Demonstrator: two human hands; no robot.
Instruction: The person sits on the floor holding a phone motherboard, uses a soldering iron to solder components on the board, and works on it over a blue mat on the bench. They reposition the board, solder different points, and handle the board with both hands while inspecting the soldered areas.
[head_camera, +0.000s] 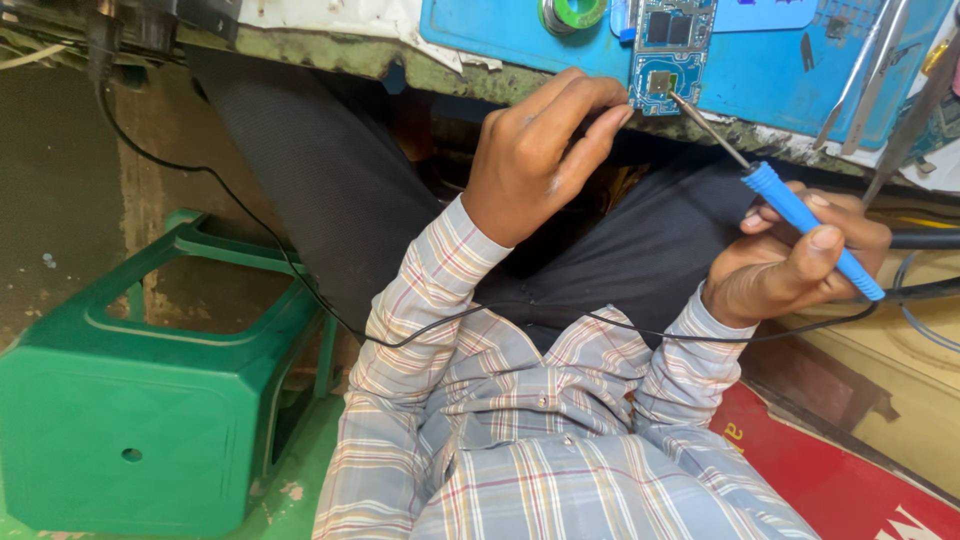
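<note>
My left hand (540, 150) pinches the lower edge of a small blue circuit board (668, 40), which lies at the near edge of a blue work mat (760, 70). In my right hand (800, 265) is a soldering iron with a blue handle (805, 222), held like a pen. Its thin metal tip (700, 120) slants up to the left and touches a square component near the board's lower edge. Both plaid sleeves reach up from the bottom of the view.
Metal tweezers (870, 70) and a green solder spool (572, 12) lie on the mat. A green plastic stool (150, 380) stands at the lower left. A black cable (300, 290) runs across my lap. A red panel (850, 480) lies at the lower right.
</note>
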